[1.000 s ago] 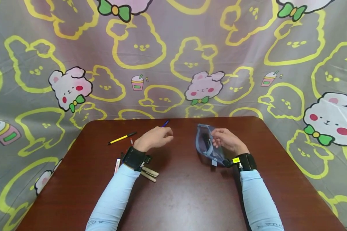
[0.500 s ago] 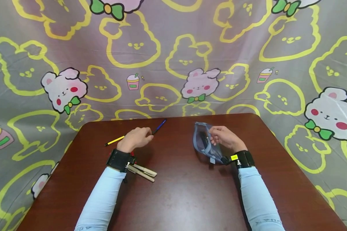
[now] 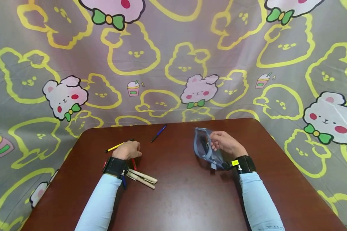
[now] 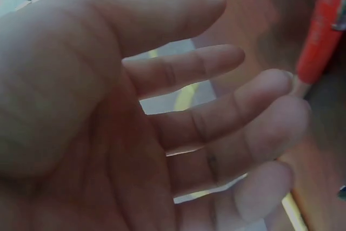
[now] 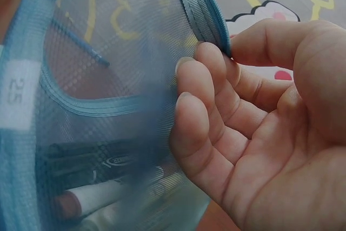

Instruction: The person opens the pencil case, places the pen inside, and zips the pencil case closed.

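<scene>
My right hand pinches the zipped rim of a blue mesh pencil pouch, held tilted with its mouth gaping. Through the mesh in the right wrist view, several pens or markers show, one of them a white marker with a reddish end. On the left of the table, my left hand reaches low with fingers loosely extended and nothing in its palm. Its fingertips are right by a red pen in the left wrist view; the same pen shows below the hand in the head view.
Behind the left hand lies a yellow pen, partly covered. A blue pen rests near the table's back edge. Two beige pens and another blue pen lie beside the left wrist. A patterned cloth hangs behind the brown table.
My left hand has moved left and come closer over the pens, uncovering the blue pen at the back and the red pen. My right hand still holds the pouch in about the same spot.
</scene>
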`<state>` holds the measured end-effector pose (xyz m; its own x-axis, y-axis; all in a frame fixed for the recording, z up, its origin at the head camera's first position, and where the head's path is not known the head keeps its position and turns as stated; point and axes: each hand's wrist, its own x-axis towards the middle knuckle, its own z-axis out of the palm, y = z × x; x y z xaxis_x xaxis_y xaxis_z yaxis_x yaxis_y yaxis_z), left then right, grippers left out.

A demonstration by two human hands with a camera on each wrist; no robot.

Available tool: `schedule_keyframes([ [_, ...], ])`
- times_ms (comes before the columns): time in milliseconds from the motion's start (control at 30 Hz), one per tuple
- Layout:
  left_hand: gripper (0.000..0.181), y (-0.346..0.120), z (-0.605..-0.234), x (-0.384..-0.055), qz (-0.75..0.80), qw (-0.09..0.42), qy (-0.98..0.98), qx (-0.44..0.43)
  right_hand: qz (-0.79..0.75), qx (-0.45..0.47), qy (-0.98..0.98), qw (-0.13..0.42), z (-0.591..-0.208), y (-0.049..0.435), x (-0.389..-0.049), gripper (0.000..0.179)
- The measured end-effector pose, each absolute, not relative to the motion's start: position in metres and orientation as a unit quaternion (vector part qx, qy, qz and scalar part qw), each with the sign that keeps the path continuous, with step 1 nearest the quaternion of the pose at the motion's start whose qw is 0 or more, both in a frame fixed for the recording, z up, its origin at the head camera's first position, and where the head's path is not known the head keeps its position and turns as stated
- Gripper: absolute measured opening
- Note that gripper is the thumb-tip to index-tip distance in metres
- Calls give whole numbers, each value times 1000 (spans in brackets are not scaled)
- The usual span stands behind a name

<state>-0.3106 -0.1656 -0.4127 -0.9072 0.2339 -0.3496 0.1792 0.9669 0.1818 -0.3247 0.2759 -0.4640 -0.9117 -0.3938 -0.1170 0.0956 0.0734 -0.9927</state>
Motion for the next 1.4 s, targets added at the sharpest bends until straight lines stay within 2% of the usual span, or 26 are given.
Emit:
schedule_keyframes([
  [333,25,-176,-425,-313,45,173,980,84,-673,-96,713,172,-469,278,-324,17],
  [500,27,-180,-427,-310,63,191,978,54,-677,-87,710,174,-468,277,-325,15],
  [733,57,-179,-433,-311,104,212,971,40,-673,-90,712,179,-464,277,-323,18],
  [1000,47,-164,-439,-317,112,213,969,57,-675,-89,712,174,-469,280,-325,18],
  [1100,31,-160,-442,-318,111,214,969,61,-675,-93,710,178,-469,279,-325,17],
  [1200,22,-155,-444,-319,105,198,972,75,-677,-94,707,182,-466,277,-323,17],
  [1400,15,-137,-436,-324,133,141,973,126,-677,-104,704,186,-455,274,-315,17],
])
